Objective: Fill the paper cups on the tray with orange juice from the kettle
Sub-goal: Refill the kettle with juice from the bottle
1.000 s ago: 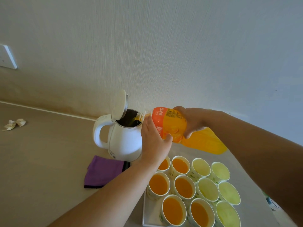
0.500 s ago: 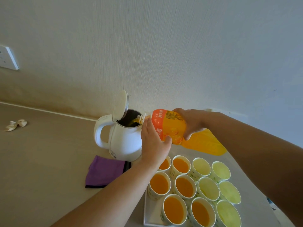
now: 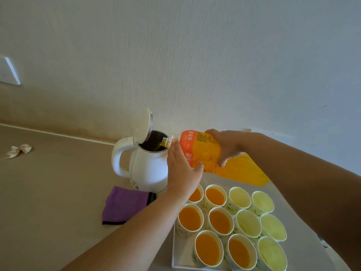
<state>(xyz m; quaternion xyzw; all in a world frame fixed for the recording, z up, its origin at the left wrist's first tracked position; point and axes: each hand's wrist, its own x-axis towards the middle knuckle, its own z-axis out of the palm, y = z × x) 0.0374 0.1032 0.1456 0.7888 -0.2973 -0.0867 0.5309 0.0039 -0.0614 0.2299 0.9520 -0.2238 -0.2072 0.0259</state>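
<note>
A white kettle (image 3: 148,171) stands on the counter with its lid flipped up. An orange juice bottle (image 3: 203,151) lies tilted with its mouth over the kettle's opening, and juice runs in. My left hand (image 3: 181,171) grips the bottle near its neck. My right hand (image 3: 224,145) grips the bottle's middle from above. Below, a white tray (image 3: 176,259) holds several paper cups; the left ones, such as a filled cup (image 3: 190,219), hold orange juice, and the right ones, such as an empty cup (image 3: 272,227), hold none.
A folded purple cloth (image 3: 125,205) lies in front of the kettle. A crumpled scrap of paper (image 3: 17,151) sits far left on the counter. The wall rises close behind the kettle, with a white socket plate (image 3: 8,72) at the left edge.
Both hands and the bottle stay in place over the kettle while juice keeps pouring. Only the camera has shifted slightly.
</note>
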